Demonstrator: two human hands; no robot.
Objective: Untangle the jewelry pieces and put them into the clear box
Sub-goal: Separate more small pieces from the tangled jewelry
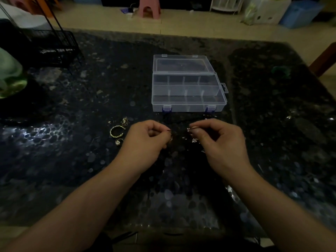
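Observation:
The clear box stands open on the dark speckled table, lid laid back, its several compartments showing nothing inside. Just in front of it my left hand and my right hand each pinch one end of a thin jewelry chain. The chain is hard to see against the dark top; small sparkling bits hang below my right fingertips. Left of my left hand lie a gold open bangle, a small ring and a little cluster of gold pieces.
A black wire rack stands at the table's far left corner, with a green rounded object at the left edge. A small green thing lies far right. Beyond the table are a pink stool and a blue bin.

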